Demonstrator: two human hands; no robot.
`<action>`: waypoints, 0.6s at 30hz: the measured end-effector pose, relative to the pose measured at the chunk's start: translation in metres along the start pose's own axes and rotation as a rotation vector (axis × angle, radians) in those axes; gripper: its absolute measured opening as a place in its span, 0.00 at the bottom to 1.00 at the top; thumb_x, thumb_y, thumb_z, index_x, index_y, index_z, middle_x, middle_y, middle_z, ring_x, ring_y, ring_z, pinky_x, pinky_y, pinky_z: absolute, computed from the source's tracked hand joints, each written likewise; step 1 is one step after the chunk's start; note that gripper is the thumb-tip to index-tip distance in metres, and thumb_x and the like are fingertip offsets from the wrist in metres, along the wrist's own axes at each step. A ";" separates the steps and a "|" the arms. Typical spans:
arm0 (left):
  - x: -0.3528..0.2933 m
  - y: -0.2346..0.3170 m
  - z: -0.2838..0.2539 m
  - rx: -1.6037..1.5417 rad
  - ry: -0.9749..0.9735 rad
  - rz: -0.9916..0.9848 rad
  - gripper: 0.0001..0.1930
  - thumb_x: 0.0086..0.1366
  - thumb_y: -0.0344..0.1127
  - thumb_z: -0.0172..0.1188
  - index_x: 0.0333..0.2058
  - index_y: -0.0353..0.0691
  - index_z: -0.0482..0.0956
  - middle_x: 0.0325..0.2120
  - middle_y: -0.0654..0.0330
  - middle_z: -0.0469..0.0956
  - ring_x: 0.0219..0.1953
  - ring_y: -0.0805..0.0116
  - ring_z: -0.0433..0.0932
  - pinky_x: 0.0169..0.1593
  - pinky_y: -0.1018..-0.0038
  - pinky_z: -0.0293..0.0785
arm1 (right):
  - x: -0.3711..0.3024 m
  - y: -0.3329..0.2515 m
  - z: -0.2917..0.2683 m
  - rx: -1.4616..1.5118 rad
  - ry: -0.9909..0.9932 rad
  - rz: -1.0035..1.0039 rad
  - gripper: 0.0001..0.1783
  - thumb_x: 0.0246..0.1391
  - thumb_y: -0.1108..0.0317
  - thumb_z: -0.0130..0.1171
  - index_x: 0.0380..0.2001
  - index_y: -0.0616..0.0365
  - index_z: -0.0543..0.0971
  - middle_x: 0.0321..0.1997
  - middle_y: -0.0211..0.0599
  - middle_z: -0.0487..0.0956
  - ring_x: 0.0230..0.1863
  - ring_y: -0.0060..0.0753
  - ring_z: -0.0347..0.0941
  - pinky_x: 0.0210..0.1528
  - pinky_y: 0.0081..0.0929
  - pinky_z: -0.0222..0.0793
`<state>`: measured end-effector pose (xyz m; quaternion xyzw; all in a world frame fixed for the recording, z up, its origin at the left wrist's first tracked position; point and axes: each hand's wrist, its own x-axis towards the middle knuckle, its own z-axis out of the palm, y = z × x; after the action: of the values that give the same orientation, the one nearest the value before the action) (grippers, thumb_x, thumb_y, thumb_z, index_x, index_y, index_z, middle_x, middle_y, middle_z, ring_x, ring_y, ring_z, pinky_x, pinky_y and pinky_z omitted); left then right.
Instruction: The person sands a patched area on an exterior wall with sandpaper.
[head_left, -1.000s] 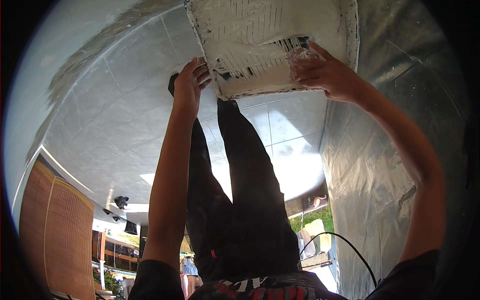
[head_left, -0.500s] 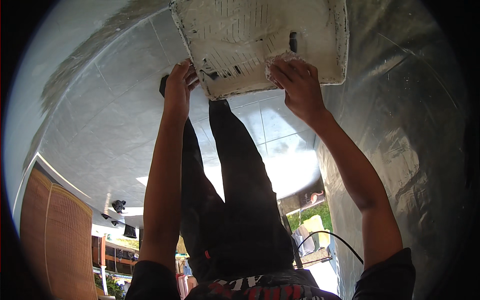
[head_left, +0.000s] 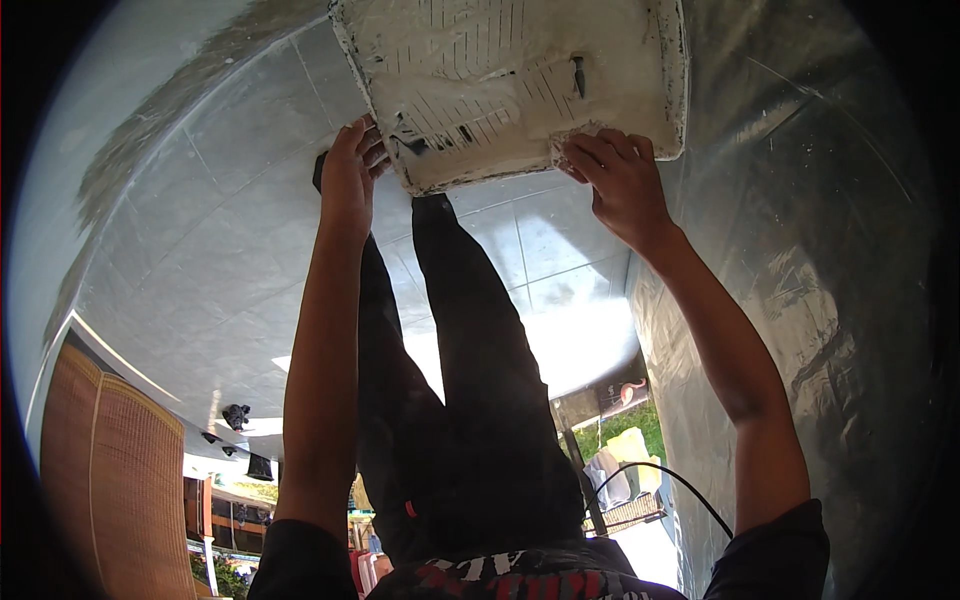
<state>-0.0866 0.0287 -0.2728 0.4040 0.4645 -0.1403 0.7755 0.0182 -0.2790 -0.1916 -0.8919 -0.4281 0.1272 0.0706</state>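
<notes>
Far L, a brown woven screen point(head_left: 120, 480) stood at the edge of a grey tiled floor point(head_left: 230, 250). Next came a black shoe point(head_left: 319, 172), partly hidden behind the person's L hand point(head_left: 350, 165). That hand was up at the L edge of the tray point(head_left: 620, 60), fingers loosely bent and close tog.; couldn't tell if the tips gripped the rim or only rested by it.

The tray was top centre, cut off by the top of the view, coated in a cream layer w/ rows of thin dark slits and a few bigger dark gaps, e.g. one dark slot point(head_left: 578, 75) R of middle. Near its lower R edge, the R hand point(head_left: 625, 180) had its fingers bunched, pinching a pale crumpled wad point(head_left: 565, 148) against the surface. Far R hung a shiny plastic sheet point(head_left: 770, 300).

For good, even work w/ the wad, light, steady pressure prob. suited best, w/ strokes overlapping; too hard a push might've dragged the coat off the slits. The L hand prob. needed a firm hold on the rim, as any slack could've let the tray shift.
</notes>
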 end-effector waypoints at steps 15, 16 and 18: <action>0.002 -0.003 0.004 0.140 0.118 0.034 0.20 0.73 0.37 0.51 0.58 0.33 0.71 0.50 0.55 0.78 0.52 0.62 0.77 0.56 0.63 0.71 | 0.039 0.032 -0.014 0.341 0.092 0.521 0.08 0.59 0.74 0.56 0.41 0.63 0.79 0.37 0.51 0.82 0.41 0.55 0.79 0.44 0.46 0.73; 0.001 -0.003 0.005 0.143 0.124 0.040 0.19 0.72 0.36 0.52 0.57 0.33 0.72 0.50 0.55 0.78 0.52 0.62 0.77 0.56 0.63 0.71 | 0.040 0.039 -0.021 0.339 0.086 0.588 0.09 0.59 0.74 0.56 0.42 0.63 0.79 0.37 0.54 0.82 0.40 0.58 0.79 0.44 0.46 0.74; 0.001 -0.005 0.004 0.142 0.131 0.041 0.19 0.72 0.37 0.52 0.57 0.33 0.72 0.49 0.55 0.78 0.52 0.62 0.77 0.56 0.63 0.71 | 0.043 0.040 -0.027 0.335 0.077 0.657 0.10 0.58 0.73 0.56 0.42 0.64 0.79 0.37 0.57 0.82 0.40 0.61 0.80 0.44 0.47 0.74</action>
<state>-0.0861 0.0227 -0.2750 0.4757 0.4946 -0.1302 0.7156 0.0813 -0.2707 -0.1826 -0.9620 -0.0891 0.1778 0.1872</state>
